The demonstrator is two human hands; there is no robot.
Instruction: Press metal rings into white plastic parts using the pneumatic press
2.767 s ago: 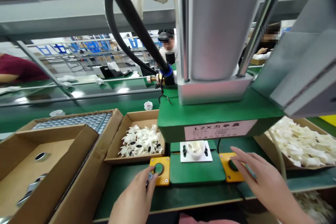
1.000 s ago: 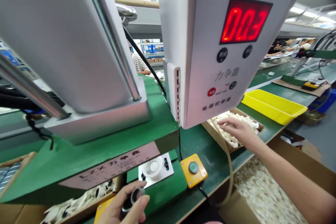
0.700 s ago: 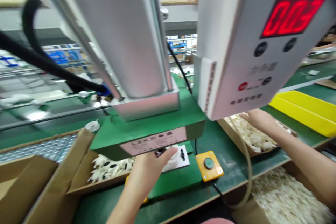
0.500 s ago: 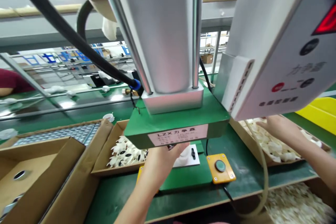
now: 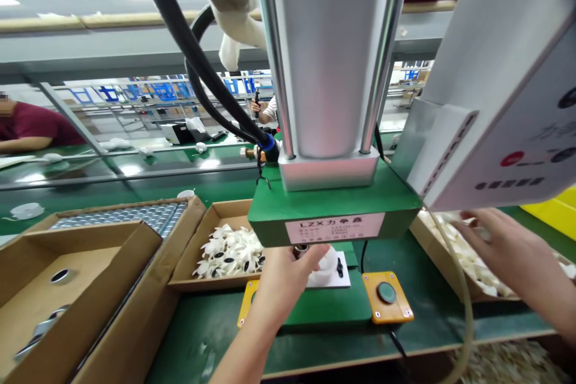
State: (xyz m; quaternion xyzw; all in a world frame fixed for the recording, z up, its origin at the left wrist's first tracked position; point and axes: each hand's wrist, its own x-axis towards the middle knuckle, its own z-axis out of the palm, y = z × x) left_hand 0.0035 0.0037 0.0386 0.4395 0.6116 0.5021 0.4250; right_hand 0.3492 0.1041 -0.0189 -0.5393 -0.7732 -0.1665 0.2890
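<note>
My left hand (image 5: 288, 273) is under the green head of the press (image 5: 335, 201), its fingers closed beside a translucent white round part (image 5: 323, 270) on a white plate (image 5: 344, 273). A small dark metallic piece shows at its fingertips; the press head hides some of the fingers. My right hand (image 5: 499, 246) hovers over the right cardboard box (image 5: 443, 258) of white plastic parts, fingers apart and partly behind the control box, with nothing seen in it.
Orange button boxes (image 5: 387, 297) flank the press base. Left stand a box of white bladed parts (image 5: 231, 249) and cartons of metal rings (image 5: 60, 276). A white control box (image 5: 499, 132) overhangs the right side. A hose (image 5: 463, 306) hangs there. People sit beyond.
The view has shifted left, so the press appears further right. My left hand stays under the press head. My right hand has lifted a little at the right box, its fingers more visible.
</note>
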